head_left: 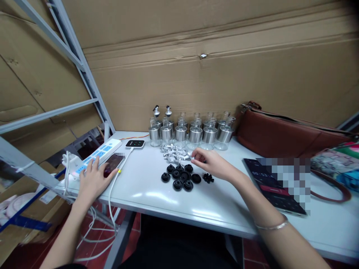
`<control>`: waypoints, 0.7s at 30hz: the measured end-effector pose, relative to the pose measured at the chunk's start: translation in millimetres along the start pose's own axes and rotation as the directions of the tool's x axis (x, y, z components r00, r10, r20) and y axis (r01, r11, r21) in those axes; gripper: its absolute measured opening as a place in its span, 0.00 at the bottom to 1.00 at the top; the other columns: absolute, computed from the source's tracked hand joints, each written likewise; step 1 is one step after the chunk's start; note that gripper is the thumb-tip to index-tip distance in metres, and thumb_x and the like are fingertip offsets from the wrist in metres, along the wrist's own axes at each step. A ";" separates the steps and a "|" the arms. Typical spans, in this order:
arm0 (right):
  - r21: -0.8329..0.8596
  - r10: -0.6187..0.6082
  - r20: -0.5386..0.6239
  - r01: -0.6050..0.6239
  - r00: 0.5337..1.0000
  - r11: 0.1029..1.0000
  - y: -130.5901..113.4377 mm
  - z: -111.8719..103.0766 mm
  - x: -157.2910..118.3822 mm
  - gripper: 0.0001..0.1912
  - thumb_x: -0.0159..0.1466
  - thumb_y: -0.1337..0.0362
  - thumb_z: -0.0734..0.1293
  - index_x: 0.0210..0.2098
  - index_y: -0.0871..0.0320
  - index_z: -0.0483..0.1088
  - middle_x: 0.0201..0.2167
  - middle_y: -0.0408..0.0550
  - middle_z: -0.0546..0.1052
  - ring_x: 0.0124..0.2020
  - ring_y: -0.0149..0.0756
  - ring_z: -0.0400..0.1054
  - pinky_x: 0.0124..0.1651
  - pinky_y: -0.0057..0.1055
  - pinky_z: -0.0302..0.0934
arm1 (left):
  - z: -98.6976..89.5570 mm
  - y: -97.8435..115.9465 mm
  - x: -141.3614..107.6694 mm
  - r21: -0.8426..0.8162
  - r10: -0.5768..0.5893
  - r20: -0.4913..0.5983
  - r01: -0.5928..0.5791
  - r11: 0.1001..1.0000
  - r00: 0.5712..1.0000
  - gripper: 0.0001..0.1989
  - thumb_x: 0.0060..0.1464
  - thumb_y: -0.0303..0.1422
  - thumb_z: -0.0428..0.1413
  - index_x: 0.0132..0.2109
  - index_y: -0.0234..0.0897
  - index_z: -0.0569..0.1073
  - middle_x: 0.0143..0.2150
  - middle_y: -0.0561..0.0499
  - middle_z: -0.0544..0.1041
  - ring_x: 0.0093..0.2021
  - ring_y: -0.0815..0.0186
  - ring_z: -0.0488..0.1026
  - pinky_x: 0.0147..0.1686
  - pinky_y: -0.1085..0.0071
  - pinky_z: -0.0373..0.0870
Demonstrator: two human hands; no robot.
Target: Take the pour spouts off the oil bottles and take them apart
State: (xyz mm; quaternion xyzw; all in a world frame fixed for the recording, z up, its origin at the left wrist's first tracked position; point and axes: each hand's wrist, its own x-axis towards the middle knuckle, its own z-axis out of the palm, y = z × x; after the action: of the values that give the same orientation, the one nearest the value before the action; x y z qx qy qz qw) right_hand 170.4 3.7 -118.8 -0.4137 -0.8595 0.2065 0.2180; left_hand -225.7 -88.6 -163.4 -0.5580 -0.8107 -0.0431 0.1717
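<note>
My left hand point(94, 177) lies with fingers apart by the white power strip point(95, 157) and a dark phone point(114, 163), partly covering both. My right hand point(211, 161) has its thumb and forefinger together at the right edge of a heap of silver pourer spouts point(176, 154). Whatever is between those fingertips, if anything, I cannot make out. In front of the heap lie several black round stoppers point(185, 176). A small cluster of little black parts point(208, 178) sits just below my right hand.
Behind the heap stand glass bottles with metal bands point(195, 135) in two rows; two rear ones carry spouts. A small black-and-white device point(135, 144) with a white cable is at left. A brown bag point(280, 134) and a tablet-like screen point(269, 183) lie at right.
</note>
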 end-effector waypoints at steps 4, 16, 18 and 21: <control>0.007 -0.002 -0.006 0.002 1.000 1.000 1.6 0.7 0.7 0.06 0.63 0.60 0.60 0.36 0.57 0.64 0.25 0.44 0.72 0.26 0.32 0.65 0.30 0.29 0.56 | -2.5 0.0 -5.1 -0.005 0.034 -0.038 -0.034 0.999 0.999 0.28 0.58 0.52 0.40 0.52 0.39 0.71 0.66 0.38 0.52 0.66 0.47 0.47 0.55 0.43 0.56; 0.014 -0.012 -0.029 0.012 1.000 1.000 3.7 0.9 0.1 0.07 0.63 0.59 0.60 0.35 0.56 0.64 0.24 0.43 0.72 0.25 0.32 0.65 0.29 0.29 0.56 | -9.4 -13.4 -43.5 -0.208 -0.086 -0.172 0.050 0.977 0.981 0.29 0.56 0.51 0.40 0.53 0.32 0.63 0.61 0.34 0.61 0.61 0.43 0.57 0.53 0.43 0.58; 0.010 -0.012 -0.028 0.012 1.000 1.000 3.2 1.1 0.4 0.07 0.63 0.59 0.60 0.35 0.56 0.64 0.24 0.43 0.72 0.25 0.32 0.65 0.29 0.29 0.56 | -9.6 -17.2 -54.7 -0.210 -0.106 -0.184 0.066 0.975 0.977 0.27 0.56 0.51 0.39 0.50 0.34 0.64 0.59 0.34 0.63 0.59 0.43 0.59 0.51 0.43 0.60; 0.005 -0.004 -0.017 0.004 1.000 1.000 1.6 1.4 0.8 0.07 0.63 0.59 0.60 0.35 0.57 0.64 0.24 0.43 0.72 0.26 0.33 0.65 0.30 0.29 0.56 | -8.0 -17.9 -66.4 -0.207 -0.109 -0.166 0.073 0.976 0.980 0.25 0.57 0.50 0.39 0.47 0.34 0.66 0.58 0.34 0.63 0.58 0.42 0.61 0.49 0.42 0.61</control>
State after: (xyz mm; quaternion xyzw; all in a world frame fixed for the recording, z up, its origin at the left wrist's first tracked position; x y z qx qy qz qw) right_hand 170.1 5.0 -120.7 -0.4130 -0.8579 0.2048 0.2268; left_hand -219.2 -156.5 -175.4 -0.5287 -0.8085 -0.1816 0.1837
